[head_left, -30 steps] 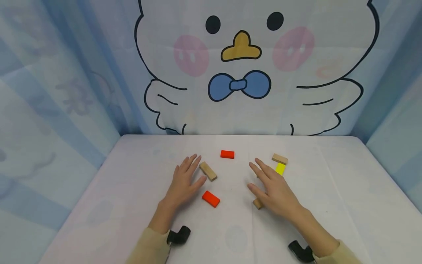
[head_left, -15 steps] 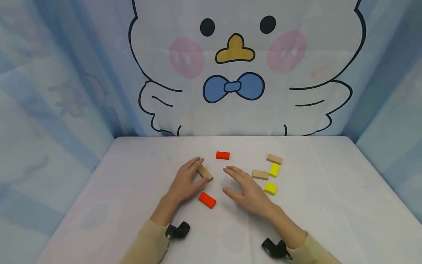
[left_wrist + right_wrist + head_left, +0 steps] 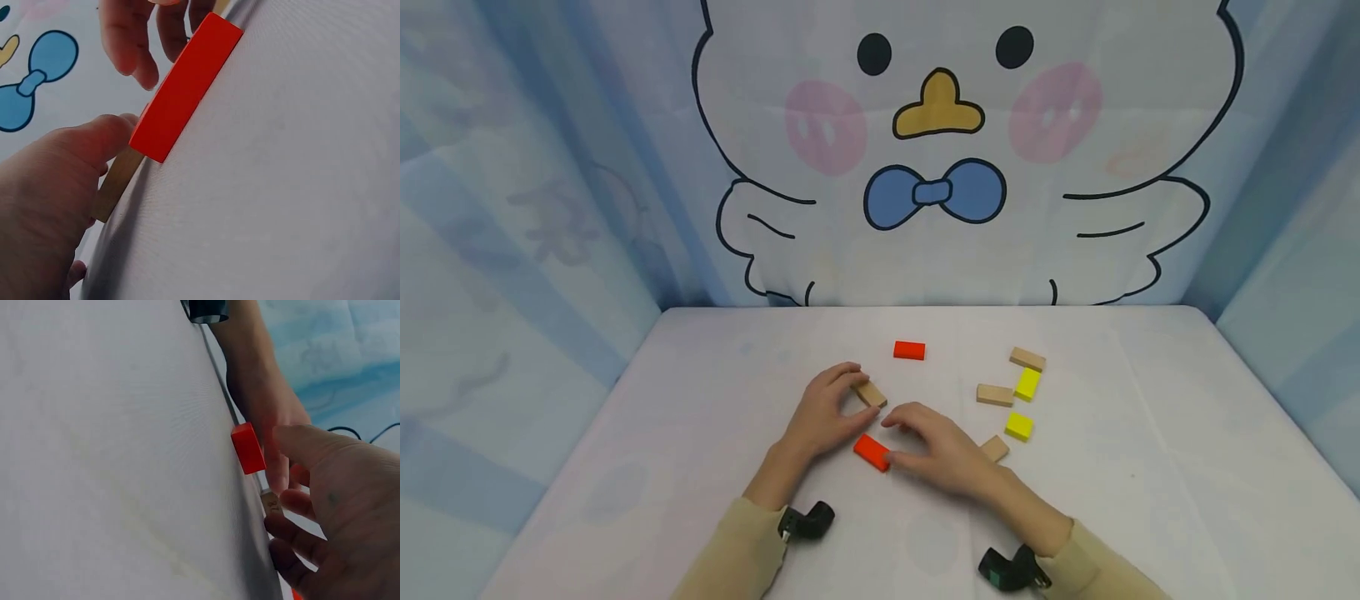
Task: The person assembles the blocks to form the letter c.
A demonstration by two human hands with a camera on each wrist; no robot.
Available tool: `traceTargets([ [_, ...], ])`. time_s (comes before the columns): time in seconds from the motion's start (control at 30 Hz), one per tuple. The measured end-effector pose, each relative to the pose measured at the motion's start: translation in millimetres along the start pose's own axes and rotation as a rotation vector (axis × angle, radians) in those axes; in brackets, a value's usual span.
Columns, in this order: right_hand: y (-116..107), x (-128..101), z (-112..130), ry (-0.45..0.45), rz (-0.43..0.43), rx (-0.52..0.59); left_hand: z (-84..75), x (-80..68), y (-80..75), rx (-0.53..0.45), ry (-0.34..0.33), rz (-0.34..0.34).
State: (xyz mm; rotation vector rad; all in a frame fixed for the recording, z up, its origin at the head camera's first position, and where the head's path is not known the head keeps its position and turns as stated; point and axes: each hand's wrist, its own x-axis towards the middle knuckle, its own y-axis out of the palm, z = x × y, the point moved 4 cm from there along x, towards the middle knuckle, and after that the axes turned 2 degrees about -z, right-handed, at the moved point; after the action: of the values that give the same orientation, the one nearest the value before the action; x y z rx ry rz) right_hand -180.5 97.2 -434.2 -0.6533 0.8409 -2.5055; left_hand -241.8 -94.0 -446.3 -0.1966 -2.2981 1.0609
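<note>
We see the left hand curled round a wooden block on the table; the right hand arches, thumb and fingers parted, holding nothing, beside a red block. Only the right-wrist view shows the wooden block's dark markings.

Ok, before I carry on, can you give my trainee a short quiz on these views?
1. How many yellow blocks show in the head view?

2. Which of these is closest to the thumb of the right hand?
A) a yellow block
B) the near red block
C) the far red block

3. Fill the blank: the left hand is curved around a ____ block.

Key:
1. Two.
2. B.
3. Wooden: the wooden block shows between its fingers and thumb.
</note>
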Motion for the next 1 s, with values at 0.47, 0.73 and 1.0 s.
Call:
traceTargets([
  [0.47, 8, 0, 3, -0.098, 0.016, -0.118, 2.3, 3.5, 1.2, -0.065, -0.084, 0.077],
  [0.73, 9, -3, 3, -0.071, 0.023, -0.116, 11.3, 2.3, -0.7, -0.172, -0.063, 0.135],
  [1.0, -3, -4, 4, -0.070, -0.055, -0.237, 14.3, 6.1, -1.4, -0.239, -0.030, 0.218],
])
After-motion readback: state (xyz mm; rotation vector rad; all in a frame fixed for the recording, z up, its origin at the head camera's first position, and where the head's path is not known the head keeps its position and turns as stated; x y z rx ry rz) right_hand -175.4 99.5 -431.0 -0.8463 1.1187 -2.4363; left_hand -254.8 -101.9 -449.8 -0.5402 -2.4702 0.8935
